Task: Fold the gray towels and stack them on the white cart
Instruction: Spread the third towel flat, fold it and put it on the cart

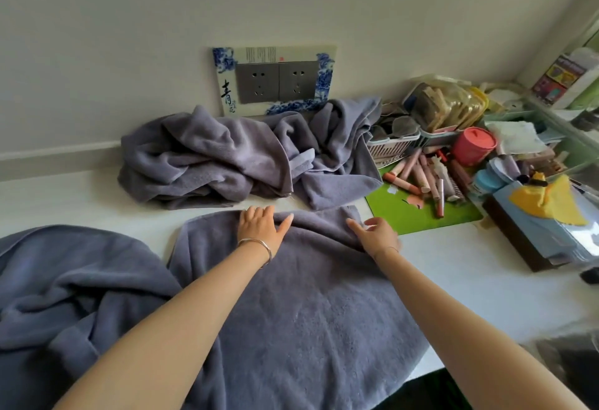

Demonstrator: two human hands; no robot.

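Note:
A gray towel [301,306] lies spread flat on the white surface [470,267] in front of me. My left hand [261,226] rests flat on its far edge with straight fingers. My right hand [377,234] lies on the towel's far right part, its fingers loosely bent over a fold; whether it pinches the cloth I cannot tell. A crumpled heap of gray towels [227,156] sits against the wall behind. Another rumpled gray towel [64,286] lies at the left.
At the right are a green mat [421,212] with several pink tubes [418,173], a red cup [473,145], baskets [395,143] and a dark box with blue and yellow items [531,225]. Wall sockets [275,80] sit behind the heap.

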